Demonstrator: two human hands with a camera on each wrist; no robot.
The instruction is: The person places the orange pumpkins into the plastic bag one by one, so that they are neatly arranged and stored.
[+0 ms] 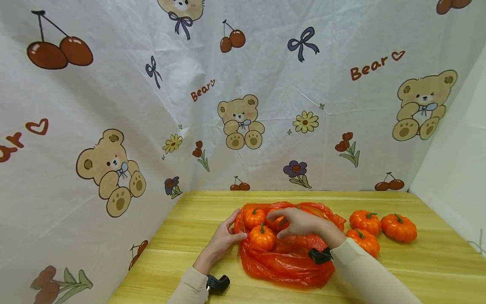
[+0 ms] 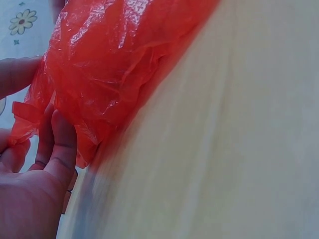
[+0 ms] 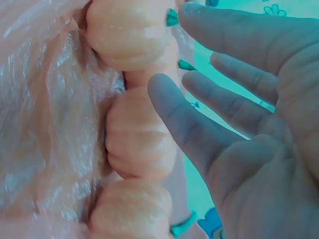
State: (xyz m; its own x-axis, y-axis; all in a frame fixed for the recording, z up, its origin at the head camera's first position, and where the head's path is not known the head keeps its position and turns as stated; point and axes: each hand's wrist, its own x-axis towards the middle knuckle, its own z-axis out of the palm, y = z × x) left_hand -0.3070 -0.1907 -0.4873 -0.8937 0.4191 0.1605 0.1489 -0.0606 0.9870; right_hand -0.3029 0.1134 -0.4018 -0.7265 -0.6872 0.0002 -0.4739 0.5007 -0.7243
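Inside an orange-red plastic bag (image 1: 281, 268) on the table sit several small orange pumpkins with green stems. A front pumpkin (image 1: 262, 238) and a left one (image 1: 253, 218) show well, while another is partly behind my right hand. My left hand (image 1: 223, 240) holds the bag's left edge, the thin plastic (image 2: 25, 119) bunched between thumb and fingers in the left wrist view. Over the bag's opening is my right hand (image 1: 300, 221), fingers apart and slightly bent, holding nothing. In the right wrist view its fingertips are close beside a pumpkin (image 3: 142, 132) and its neighbours.
To the right of the bag, three more pumpkins lie on the wooden table (image 1: 429, 270): a back one (image 1: 365, 222), a right one (image 1: 398, 228) and a nearer one (image 1: 366, 244) partly behind my right sleeve. A bear-patterned cloth (image 1: 265, 169) hangs behind and at left.
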